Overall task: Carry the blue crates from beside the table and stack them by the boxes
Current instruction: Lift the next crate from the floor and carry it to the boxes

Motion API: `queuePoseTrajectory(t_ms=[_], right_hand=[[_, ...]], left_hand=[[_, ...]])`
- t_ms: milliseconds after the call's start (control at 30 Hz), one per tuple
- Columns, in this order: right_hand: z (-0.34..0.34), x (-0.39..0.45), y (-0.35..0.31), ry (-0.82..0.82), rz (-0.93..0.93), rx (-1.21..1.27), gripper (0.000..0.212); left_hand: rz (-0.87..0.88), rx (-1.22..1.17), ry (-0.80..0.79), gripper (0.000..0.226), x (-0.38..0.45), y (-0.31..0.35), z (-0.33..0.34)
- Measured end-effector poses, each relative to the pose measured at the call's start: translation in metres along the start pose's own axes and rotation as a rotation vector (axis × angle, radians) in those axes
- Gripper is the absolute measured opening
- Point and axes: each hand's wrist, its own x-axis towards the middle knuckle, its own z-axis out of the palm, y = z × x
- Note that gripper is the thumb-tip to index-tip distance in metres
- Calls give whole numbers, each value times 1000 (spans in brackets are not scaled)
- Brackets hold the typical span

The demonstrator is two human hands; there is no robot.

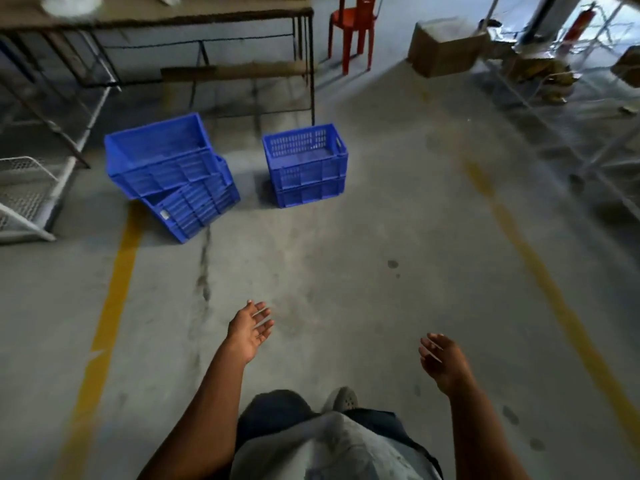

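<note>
Two groups of blue crates stand on the concrete floor in front of a metal-framed table (214, 15). At the left, a large blue crate (162, 155) rests askew on a tilted one (195, 206). To the right is a neat stack of two smaller perforated crates (306, 164). A cardboard box (445, 46) sits on the floor at the far right. My left hand (251, 329) and my right hand (441, 362) reach forward low in the view, both empty with fingers apart, well short of the crates.
A red plastic chair (353, 26) stands behind the crates to the right. A white wire rack (27, 199) is at the left edge. Metal shelving frames (568, 95) with clutter line the right side. Yellow floor lines (114, 306) border a lane of bare concrete.
</note>
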Motion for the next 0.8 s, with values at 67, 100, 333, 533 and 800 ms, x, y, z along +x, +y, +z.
queuePoseTrajectory(t_ms=[67,100,333,533,800], right_hand=[[23,29,-36,-1,16,-58,19],[36,42,-53,-14,23,-79,19],[147,121,-160,-91,9,-62,17],[233,204,-237,-31,46,-134,21],[320,273,-345,75,28,-226,28]], left_hand=[[-8,-43,34,33,12,16,12],[-1,-63,50,34,19,25,17],[-72,-190,152,47,108,83,66],[-132,-300,148,47,221,183,122],[-144,-226,85,38,333,336,198]])
